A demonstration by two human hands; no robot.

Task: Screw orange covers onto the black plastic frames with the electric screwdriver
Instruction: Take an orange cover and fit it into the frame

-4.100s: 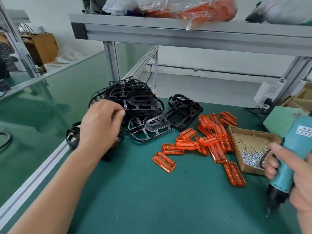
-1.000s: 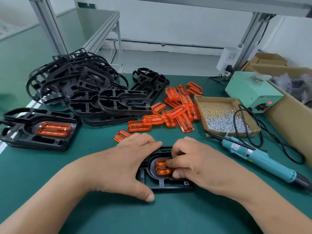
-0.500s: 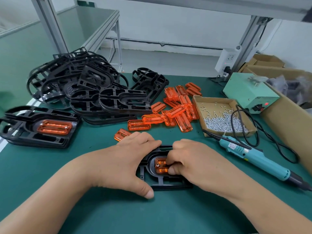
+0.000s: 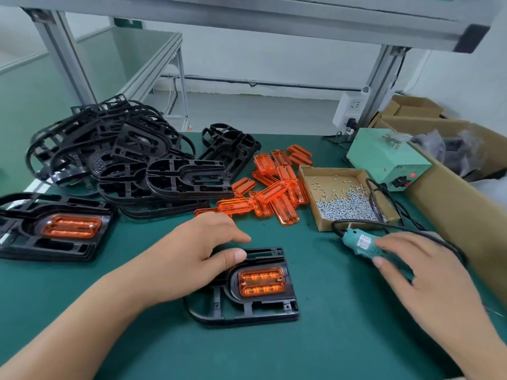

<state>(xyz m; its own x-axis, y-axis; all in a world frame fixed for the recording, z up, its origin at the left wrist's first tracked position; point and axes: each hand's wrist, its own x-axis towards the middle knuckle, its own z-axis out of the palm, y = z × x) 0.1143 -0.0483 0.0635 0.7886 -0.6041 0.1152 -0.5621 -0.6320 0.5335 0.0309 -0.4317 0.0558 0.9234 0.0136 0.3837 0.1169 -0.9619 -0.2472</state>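
Observation:
A black plastic frame (image 4: 263,308) lies flat on the green mat in front of me, with an orange cover (image 4: 260,282) seated in its recess. My left hand (image 4: 192,259) rests on the frame's left part, fingers relaxed and thumb on its upper edge. My right hand (image 4: 419,272) lies over the teal electric screwdriver (image 4: 359,242) on the mat to the right, fingers spread and only touching it. The tool's rear half is hidden under that hand.
Loose orange covers (image 4: 277,185) lie behind the frame, beside a cardboard tray (image 4: 307,174) of screws. A heap of black frames (image 4: 123,160) is at back left, a stack with a cover fitted (image 4: 55,229) at left. A green power box (image 4: 384,157) and a large carton (image 4: 452,209) stand at right.
My right hand has left the orange cover and moved right onto the screwdriver. My left hand has drawn back a little, uncovering the cover seated in the frame.

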